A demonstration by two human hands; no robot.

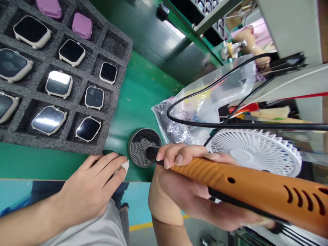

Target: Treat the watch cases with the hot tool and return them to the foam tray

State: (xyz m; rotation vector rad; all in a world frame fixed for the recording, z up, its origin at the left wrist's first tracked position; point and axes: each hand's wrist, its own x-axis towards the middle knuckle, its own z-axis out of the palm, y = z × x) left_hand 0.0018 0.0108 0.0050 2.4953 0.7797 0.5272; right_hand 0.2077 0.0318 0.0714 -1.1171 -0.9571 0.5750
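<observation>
Right hand (179,194) clamps an orange tool handle (230,181) over a round bristle dish (143,147); left hand (89,186), apart, rests beside the foam watch tray (120,73).

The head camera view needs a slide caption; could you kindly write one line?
Right hand grips an orange-handled tool over a round bristled cup, left hand beside a foam tray of smartwatches.

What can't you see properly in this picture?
All from the head view:
The white bit by the left hand: the fingers partly hide it, so its shape can't be told.
The orange tool in the right hand: the right edge cuts off its far end.
The fan: the tool hides its lower part.
The pink case: the top edge cuts it off.
</observation>
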